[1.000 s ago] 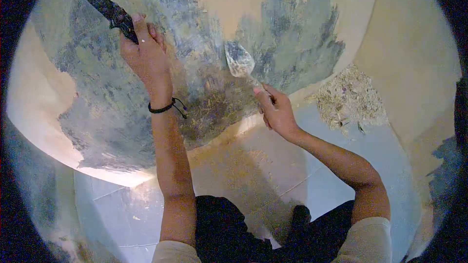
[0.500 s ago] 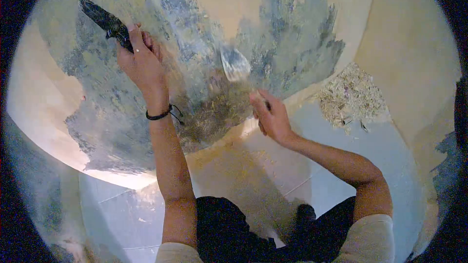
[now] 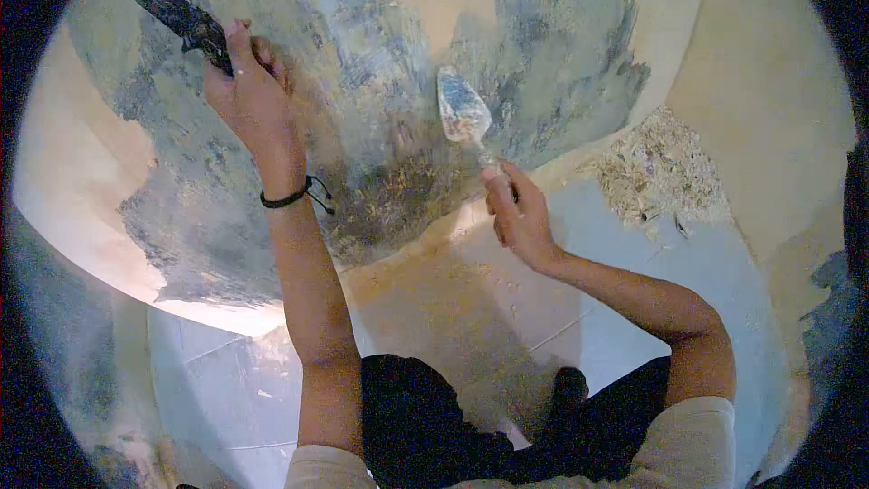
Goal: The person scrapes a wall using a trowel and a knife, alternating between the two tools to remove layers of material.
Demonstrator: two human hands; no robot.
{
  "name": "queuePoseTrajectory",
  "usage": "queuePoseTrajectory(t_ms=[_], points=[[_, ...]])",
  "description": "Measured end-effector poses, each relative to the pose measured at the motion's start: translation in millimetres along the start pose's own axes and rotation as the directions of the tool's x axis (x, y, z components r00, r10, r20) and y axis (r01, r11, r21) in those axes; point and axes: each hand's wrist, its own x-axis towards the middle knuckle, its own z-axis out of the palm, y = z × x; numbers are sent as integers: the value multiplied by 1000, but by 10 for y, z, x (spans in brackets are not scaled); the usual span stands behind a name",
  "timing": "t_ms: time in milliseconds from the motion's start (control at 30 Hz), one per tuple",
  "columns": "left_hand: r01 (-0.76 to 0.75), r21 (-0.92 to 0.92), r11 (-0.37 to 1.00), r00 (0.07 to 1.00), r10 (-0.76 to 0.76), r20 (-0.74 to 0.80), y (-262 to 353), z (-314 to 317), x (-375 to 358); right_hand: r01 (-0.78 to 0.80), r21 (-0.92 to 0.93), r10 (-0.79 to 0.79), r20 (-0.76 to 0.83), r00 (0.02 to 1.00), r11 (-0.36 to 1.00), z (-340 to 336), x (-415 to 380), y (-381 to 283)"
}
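At the upper left, my left hand point(image 3: 258, 95) is closed round the near end of a dark, flat tool point(image 3: 181, 20), which points up and left over the patchy blue-grey wall point(image 3: 380, 54). A black cord bracelet point(image 3: 288, 199) circles that wrist. My right hand point(image 3: 520, 215) grips the handle of a trowel point(image 3: 465, 109) near the middle. Its blade is smeared white and blue and points up, in front of the painted surface. Whether the blade touches the wall I cannot tell.
Pale flakes point(image 3: 665, 172) lie heaped on the light blue floor point(image 3: 688, 272) at the right. The wall's curved lower edge point(image 3: 407, 249) runs above my dark-clothed legs point(image 3: 412, 407). A plain beige wall point(image 3: 760, 109) stands on the right.
The trowel and my right hand have shifted right, and the blade looks sharper. My left hand and the dark tool have moved slightly up and left. The view has shifted a little.
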Motion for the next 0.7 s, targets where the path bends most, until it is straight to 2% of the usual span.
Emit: queuePoseTrajectory(t_ms=[133,233,267,367,467,567,700], points=[[37,-74,997,999,-35,30,78,12,-16,63,-120,-64,-3,998,991,-92,266,57],[47,-79,996,998,-44,36,28,31,-34,11,-136,-9,20,1000,991,-147,349,-61],[44,-77,996,998,-41,39,12,51,-30,-16,-135,19,20,1000,991,-156,365,-110],[51,-190,981,996,-37,81,-46,98,-65,-75,46,67,153,986,996,-188,380,-151],[83,-94,992,996,-79,48,-78,163,-107,-26,41,19,150,988,999,-198,366,-187],[99,-171,980,990,-80,117,-113,212,-130,40,1,-40,105,994,999,-181,432,-65],[74,-148,986,993,-58,105,-83,306,-216,67,2,-66,102,993,998,-192,474,-21]])
